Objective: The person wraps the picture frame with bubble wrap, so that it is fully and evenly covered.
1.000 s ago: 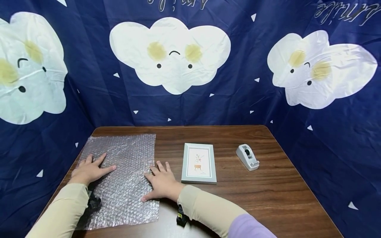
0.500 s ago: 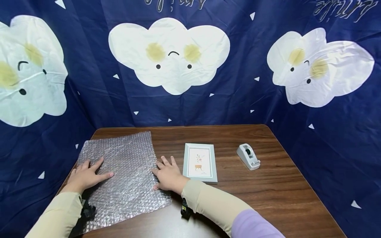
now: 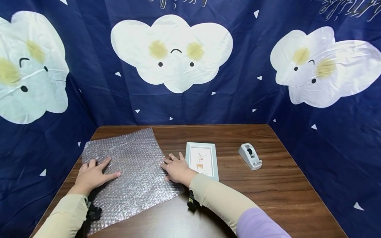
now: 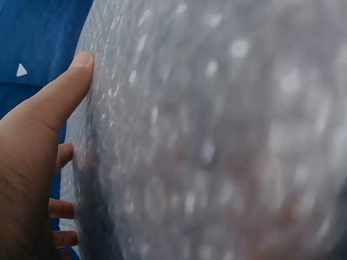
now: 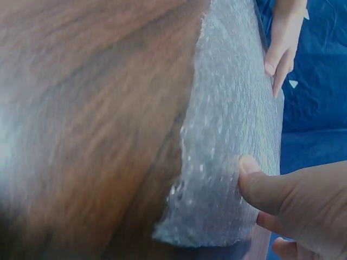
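A sheet of clear bubble wrap (image 3: 134,165) lies flat and slightly turned on the left part of the table. On its left side rests my left hand (image 3: 92,178), fingers spread and straight; the left wrist view shows the thumb (image 4: 73,81) touching the plastic. My right hand (image 3: 178,170) lies with spread fingers on the sheet's right edge, close to the picture frame. In the right wrist view the right thumb (image 5: 257,181) presses the bubble wrap near its corner. Partly covered by the right hand and wrist, the pale picture frame (image 3: 216,162) lies face up with a plant print.
A white tape dispenser (image 3: 250,157) stands to the right of the frame on the wooden table (image 3: 268,198). Behind and at both sides hangs a dark blue cloth (image 3: 178,109) printed with white clouds.
The bubble wrap has turned, its right near corner swinging rightward and away. My right hand has shifted right and slightly forward with that edge. The left hand has stayed near its place.
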`<state>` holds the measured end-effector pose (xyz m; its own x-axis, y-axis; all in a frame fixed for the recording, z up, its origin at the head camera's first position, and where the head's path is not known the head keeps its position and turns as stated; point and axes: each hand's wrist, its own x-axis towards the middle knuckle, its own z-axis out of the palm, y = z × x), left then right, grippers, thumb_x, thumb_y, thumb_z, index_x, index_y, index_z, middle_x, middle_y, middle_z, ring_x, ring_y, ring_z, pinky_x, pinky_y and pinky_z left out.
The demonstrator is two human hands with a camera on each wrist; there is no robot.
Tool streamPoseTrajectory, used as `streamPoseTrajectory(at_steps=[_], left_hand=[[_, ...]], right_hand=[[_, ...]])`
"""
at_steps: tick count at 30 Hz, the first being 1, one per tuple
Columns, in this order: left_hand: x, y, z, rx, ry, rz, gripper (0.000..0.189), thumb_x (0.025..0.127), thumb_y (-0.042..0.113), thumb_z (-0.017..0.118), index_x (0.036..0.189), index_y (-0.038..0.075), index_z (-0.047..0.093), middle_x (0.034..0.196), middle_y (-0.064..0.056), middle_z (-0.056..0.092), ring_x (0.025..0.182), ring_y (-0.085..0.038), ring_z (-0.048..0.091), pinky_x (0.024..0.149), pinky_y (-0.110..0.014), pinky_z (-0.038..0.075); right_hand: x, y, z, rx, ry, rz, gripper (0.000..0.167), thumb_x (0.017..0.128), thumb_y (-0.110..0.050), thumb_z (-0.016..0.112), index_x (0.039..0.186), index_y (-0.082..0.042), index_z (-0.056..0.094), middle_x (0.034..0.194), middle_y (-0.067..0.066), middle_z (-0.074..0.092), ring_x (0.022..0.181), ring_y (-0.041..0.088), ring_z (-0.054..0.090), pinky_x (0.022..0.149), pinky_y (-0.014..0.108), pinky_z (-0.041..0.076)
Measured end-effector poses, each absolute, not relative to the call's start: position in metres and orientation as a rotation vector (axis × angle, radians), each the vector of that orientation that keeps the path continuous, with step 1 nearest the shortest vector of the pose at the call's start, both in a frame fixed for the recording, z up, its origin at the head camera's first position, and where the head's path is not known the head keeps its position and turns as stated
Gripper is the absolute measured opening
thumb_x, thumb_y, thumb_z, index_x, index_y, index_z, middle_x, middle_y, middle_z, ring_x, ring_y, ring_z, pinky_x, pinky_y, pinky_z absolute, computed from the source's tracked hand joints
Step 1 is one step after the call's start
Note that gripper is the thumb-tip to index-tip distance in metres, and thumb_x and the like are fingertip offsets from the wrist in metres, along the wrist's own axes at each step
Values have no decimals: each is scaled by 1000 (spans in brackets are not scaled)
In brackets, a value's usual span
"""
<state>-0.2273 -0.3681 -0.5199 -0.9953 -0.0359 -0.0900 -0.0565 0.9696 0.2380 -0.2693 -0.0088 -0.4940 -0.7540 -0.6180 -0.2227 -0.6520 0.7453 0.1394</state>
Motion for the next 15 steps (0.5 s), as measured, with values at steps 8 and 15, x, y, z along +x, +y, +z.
streamPoseTrajectory(at_steps=[8,15], left_hand=[[-228,-362,-518,-1,3077,356,112,76,83,62,152,3,41,122,-43,35,122,-68,29,97,-75,22],[-229,-364,-519,15,3070,322,112,74,87,59,151,6,44,134,-46,30,118,-71,36,92,-81,23]], right_hand=[[-276,1,-490,-987,2769,335,70,94,-52,62,157,-37,37,164,-12,29,154,21,18,122,56,15],[-279,4,-490,-1017,2743,342,67,97,-47,62,158,-34,36,165,-10,27,154,20,19,123,54,16]])
